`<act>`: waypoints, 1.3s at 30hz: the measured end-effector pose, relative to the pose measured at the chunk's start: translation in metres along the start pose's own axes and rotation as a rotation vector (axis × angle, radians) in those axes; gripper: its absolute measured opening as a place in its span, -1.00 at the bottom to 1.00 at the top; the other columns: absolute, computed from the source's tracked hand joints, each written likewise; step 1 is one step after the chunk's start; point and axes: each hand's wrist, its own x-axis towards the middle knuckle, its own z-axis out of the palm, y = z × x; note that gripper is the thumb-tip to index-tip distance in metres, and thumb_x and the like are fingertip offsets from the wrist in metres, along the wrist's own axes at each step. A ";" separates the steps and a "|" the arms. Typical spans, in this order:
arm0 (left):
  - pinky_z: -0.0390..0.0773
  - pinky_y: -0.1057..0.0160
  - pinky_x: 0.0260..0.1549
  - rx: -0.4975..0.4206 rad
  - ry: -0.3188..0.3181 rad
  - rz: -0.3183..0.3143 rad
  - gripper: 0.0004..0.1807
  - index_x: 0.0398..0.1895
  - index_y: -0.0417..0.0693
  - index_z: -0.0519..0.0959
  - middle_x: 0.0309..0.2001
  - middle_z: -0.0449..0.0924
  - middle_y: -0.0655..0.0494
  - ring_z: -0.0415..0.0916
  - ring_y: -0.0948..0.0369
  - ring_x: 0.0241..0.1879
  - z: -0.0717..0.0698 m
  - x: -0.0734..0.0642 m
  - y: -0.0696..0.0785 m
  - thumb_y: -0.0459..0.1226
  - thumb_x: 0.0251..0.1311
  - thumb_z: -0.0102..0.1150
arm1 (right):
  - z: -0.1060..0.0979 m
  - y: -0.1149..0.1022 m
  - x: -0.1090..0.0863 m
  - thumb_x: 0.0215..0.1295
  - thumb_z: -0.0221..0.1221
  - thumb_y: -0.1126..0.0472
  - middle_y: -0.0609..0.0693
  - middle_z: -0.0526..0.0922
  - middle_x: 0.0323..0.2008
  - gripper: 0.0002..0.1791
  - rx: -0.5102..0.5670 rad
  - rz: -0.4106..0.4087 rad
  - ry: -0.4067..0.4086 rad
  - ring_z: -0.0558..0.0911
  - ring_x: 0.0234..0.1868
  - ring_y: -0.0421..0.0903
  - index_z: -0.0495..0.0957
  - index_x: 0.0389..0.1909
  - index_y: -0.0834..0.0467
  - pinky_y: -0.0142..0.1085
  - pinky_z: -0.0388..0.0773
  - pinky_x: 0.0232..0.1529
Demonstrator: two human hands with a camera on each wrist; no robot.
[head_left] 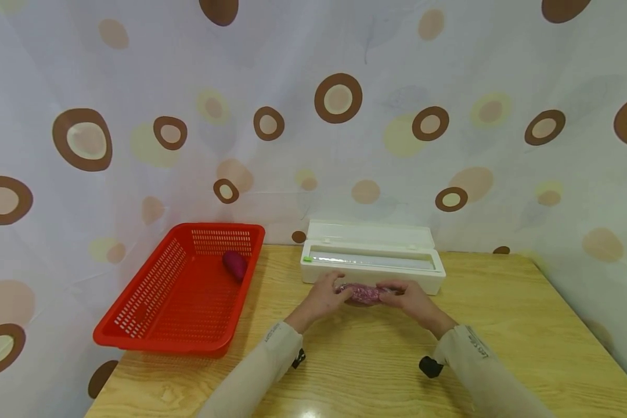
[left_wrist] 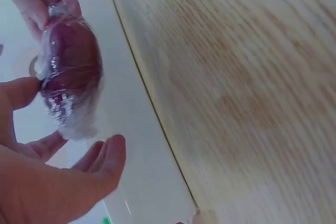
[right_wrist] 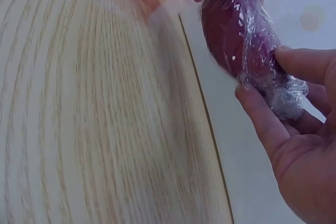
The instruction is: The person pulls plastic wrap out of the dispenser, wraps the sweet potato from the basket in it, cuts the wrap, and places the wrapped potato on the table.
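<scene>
Both hands hold a purple sweet potato [head_left: 364,294] wrapped in clear plastic film, up off the table before a white cling film box [head_left: 372,264]. My left hand [head_left: 321,297] has its thumb on one end, the other fingers spread below and behind. At the opposite end, my right hand [head_left: 415,301] pinches between thumb and fingers. Bunched film gathers at the tip of the wrapped sweet potato [right_wrist: 226,30] in the right wrist view. The left wrist view shows crinkled film around the sweet potato [left_wrist: 73,61] too.
To the left stands a red plastic basket [head_left: 183,345] with an unwrapped purple sweet potato [head_left: 234,265] inside. The box's lid [head_left: 371,232] is raised, with a film roll [head_left: 371,260] inside. A patterned curtain [head_left: 292,58] hangs behind the wooden table [head_left: 501,325].
</scene>
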 end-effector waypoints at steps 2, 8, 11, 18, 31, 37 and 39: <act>0.43 0.00 0.05 0.027 0.013 0.000 -0.44 0.28 -0.13 0.35 0.18 0.37 -0.14 0.39 -0.03 0.10 0.000 -0.001 -0.001 -0.07 0.29 0.10 | 0.001 0.000 0.000 0.23 0.24 0.27 0.25 0.60 -0.08 -0.57 -0.040 0.007 0.027 0.57 -0.20 -0.10 0.50 0.06 0.43 -0.30 0.56 -0.20; 0.45 0.09 0.04 0.032 -0.031 0.022 -0.56 0.18 -0.22 0.41 0.08 0.49 -0.13 0.45 0.02 0.06 0.003 -0.003 0.000 -0.20 0.29 0.07 | 0.005 -0.005 0.001 0.20 0.24 0.31 0.25 0.60 -0.06 -0.62 -0.133 -0.010 0.057 0.56 -0.21 -0.10 0.54 0.02 0.39 -0.36 0.54 -0.26; 0.48 0.12 0.00 0.025 -0.056 0.017 -0.58 0.14 -0.22 0.43 0.04 0.51 -0.11 0.48 0.06 0.00 0.005 -0.005 0.002 -0.22 0.26 0.08 | 0.007 -0.007 0.000 0.22 0.22 0.33 0.26 0.59 -0.05 -0.63 -0.136 -0.013 0.043 0.57 -0.17 -0.09 0.53 0.04 0.40 -0.38 0.54 -0.24; 0.51 0.25 -0.17 0.037 -0.079 0.068 -0.69 0.01 -0.27 0.46 -0.10 0.55 -0.07 0.49 0.17 -0.17 0.004 -0.007 0.005 -0.29 0.26 0.07 | 0.009 -0.007 0.000 0.25 0.19 0.34 0.28 0.58 -0.05 -0.65 -0.135 -0.055 0.012 0.57 -0.13 -0.03 0.51 0.02 0.43 -0.38 0.55 -0.22; 0.48 0.14 -0.01 0.062 -0.147 0.042 -0.60 0.09 -0.20 0.43 -0.01 0.52 -0.07 0.48 0.10 -0.03 -0.004 -0.013 -0.010 -0.18 0.26 0.12 | 0.019 -0.010 0.002 0.27 0.19 0.28 0.22 0.58 -0.03 -0.64 -0.179 -0.078 -0.029 0.57 -0.09 0.04 0.51 0.04 0.38 -0.29 0.54 -0.16; 0.44 0.05 0.04 0.039 -0.110 0.012 -0.53 0.14 -0.28 0.40 0.05 0.48 -0.17 0.45 -0.01 0.04 -0.014 -0.019 -0.017 -0.26 0.19 0.17 | 0.034 -0.014 0.008 0.24 0.23 0.23 0.16 0.61 -0.06 -0.64 -0.234 -0.078 -0.017 0.58 -0.13 -0.03 0.55 0.01 0.33 -0.27 0.53 -0.18; 0.42 0.02 0.06 0.033 -0.088 -0.008 -0.52 0.15 -0.30 0.39 0.07 0.47 -0.20 0.44 -0.03 0.06 -0.016 -0.021 -0.020 -0.27 0.18 0.16 | 0.039 -0.014 0.009 0.24 0.24 0.21 0.14 0.61 -0.07 -0.65 -0.239 -0.081 -0.011 0.57 -0.16 -0.06 0.56 -0.01 0.32 -0.27 0.52 -0.21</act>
